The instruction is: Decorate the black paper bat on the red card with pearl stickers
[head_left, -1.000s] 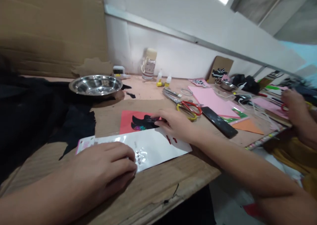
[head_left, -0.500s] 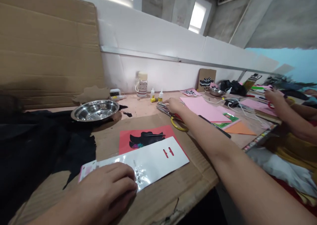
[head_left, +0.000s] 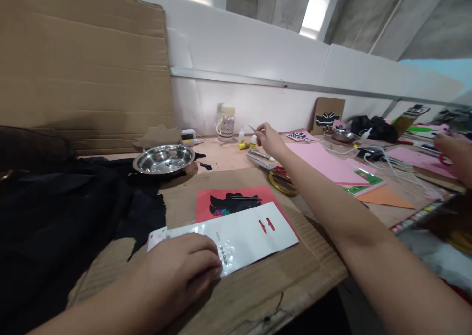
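Note:
My left hand (head_left: 184, 268) is closed, its fingers curled down on a white card packet (head_left: 254, 234) with two red-looking slots and a few small silvery gems under clear film. The packet partly covers a red sheet (head_left: 204, 202) bearing a black cut-out shape (head_left: 228, 205) with coloured glitter. Tweezers (head_left: 245, 198) lie across the black shape. At the back, my right hand (head_left: 271, 137) is raised and pinches a thin whitish stick (head_left: 252, 127), its kind unclear. Below that hand lie scissors (head_left: 282, 180) with yellow and red handles.
A steel bowl (head_left: 164, 159) stands left beside black cloth (head_left: 92, 202). Small glue bottles (head_left: 241, 136) and a patterned cup (head_left: 226, 124) stand by the wall. Pink sheets (head_left: 326, 163) and white cables (head_left: 391, 165) lie right, near another person's hand (head_left: 455, 151).
My right hand has lifted from beside the scissors and now holds the thin whitish stick up. The left hand stays on the packet. The whole view has shifted, moving things rightward.

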`<move>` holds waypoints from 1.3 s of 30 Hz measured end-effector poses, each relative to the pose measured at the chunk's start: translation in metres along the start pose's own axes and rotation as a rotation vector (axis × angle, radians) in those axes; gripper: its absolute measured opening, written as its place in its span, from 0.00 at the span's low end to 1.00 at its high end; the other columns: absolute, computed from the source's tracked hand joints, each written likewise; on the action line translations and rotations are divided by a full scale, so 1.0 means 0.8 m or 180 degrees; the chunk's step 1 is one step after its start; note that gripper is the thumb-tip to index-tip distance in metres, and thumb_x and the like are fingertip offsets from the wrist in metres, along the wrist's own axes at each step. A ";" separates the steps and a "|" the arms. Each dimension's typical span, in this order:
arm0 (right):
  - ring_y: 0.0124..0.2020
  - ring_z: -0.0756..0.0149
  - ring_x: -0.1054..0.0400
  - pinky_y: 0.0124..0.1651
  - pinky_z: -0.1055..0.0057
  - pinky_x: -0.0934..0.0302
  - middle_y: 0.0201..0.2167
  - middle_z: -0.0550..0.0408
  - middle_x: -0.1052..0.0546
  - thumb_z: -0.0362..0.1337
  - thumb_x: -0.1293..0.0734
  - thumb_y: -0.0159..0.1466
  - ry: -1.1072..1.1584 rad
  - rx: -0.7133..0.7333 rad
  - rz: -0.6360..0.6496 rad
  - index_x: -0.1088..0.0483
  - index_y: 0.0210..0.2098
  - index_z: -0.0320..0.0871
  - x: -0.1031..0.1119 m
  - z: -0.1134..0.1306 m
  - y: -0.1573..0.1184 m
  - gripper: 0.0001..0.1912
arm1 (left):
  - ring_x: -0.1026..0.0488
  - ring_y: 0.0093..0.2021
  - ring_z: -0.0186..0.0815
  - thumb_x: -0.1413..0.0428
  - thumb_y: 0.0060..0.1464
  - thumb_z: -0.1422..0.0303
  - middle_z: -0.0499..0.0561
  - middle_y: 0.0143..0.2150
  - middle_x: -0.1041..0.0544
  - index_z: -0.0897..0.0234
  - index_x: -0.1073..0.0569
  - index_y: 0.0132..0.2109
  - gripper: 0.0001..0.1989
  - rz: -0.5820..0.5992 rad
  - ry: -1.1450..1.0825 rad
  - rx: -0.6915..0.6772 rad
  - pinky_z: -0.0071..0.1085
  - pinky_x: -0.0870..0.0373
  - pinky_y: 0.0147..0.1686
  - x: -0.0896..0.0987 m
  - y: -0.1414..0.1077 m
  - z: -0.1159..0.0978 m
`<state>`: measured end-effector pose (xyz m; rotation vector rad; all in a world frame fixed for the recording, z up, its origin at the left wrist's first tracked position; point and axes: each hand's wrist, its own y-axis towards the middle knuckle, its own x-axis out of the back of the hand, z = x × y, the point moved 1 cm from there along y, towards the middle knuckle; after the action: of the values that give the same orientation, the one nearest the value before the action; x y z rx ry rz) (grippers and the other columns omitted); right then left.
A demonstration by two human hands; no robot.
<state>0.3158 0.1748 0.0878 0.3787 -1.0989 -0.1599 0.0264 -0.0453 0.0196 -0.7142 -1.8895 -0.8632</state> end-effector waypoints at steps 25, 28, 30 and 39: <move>0.53 0.57 0.21 0.56 0.62 0.28 0.54 0.47 0.16 0.36 0.39 0.76 0.0653 0.1953 0.1034 0.23 0.58 0.42 0.004 0.075 -0.198 0.17 | 0.24 0.39 0.45 0.55 0.73 0.65 0.54 0.38 0.17 0.62 0.19 0.42 0.20 -0.0416 0.1790 0.0588 0.41 0.33 0.40 0.040 -0.004 0.091; 0.51 0.59 0.21 0.55 0.64 0.29 0.51 0.47 0.16 0.34 0.38 0.75 0.0733 0.2034 0.1190 0.21 0.55 0.41 0.008 0.081 -0.204 0.16 | 0.23 0.41 0.45 0.56 0.71 0.68 0.56 0.42 0.17 0.63 0.18 0.48 0.20 -0.0290 0.1738 0.0582 0.41 0.32 0.41 0.032 -0.003 0.094; 0.50 0.59 0.20 0.54 0.64 0.29 0.50 0.48 0.15 0.34 0.38 0.75 0.0797 0.2092 0.1200 0.21 0.53 0.43 0.011 0.083 -0.206 0.15 | 0.23 0.44 0.46 0.55 0.72 0.66 0.58 0.47 0.17 0.64 0.19 0.50 0.19 -0.0477 0.1595 0.0521 0.42 0.30 0.44 0.032 -0.004 0.081; 0.39 0.61 0.21 0.40 0.69 0.30 0.43 0.56 0.15 0.34 0.36 0.72 0.0532 0.1629 0.1689 0.21 0.50 0.51 0.014 0.075 -0.221 0.13 | 0.24 0.40 0.38 0.45 0.70 0.68 0.48 0.41 0.19 0.58 0.21 0.42 0.09 -0.0518 0.0534 -0.0248 0.36 0.31 0.43 0.016 -0.009 -0.007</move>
<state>0.2778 -0.0056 0.0547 0.5293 -1.0309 0.6233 0.0181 -0.0527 0.0311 -0.5220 -1.7889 -1.0709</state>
